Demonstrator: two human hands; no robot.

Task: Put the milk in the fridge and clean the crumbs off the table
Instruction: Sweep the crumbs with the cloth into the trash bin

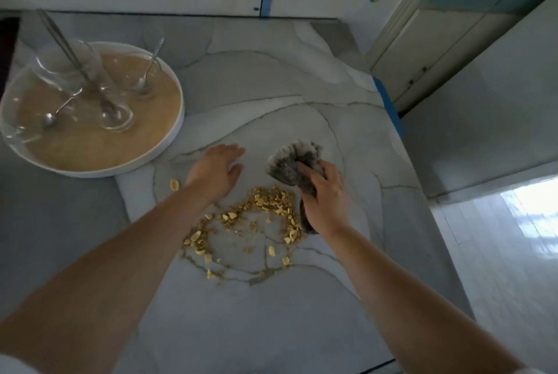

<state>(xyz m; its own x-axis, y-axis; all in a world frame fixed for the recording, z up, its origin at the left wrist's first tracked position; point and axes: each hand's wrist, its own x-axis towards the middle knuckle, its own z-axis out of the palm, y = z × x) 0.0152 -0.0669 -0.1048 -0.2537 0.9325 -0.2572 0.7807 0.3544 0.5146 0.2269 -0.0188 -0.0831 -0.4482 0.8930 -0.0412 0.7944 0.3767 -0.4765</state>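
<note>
Your right hand [324, 198] clutches a fuzzy grey cloth [291, 166] beside jagged yellow crumbs [265, 204] on the marble table [271, 313]; your left hand [216, 171] lies flat, fingers straight

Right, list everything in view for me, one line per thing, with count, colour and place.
crumbs: many, yellow, in a loose ring at mid-table between the hands
cloth: one, grey, bunched, just right of the crumbs
tray: one, round, white rim with tan base, far left of the table
glassware: several pieces, clear, on the tray
utensils: several, silver, standing in the glassware
table: one, white-grey marble pattern
tape: one strip, blue, along the table's right edge
left hand: open, fingers straight, beyond the crumbs
right hand: grips the cloth
</note>
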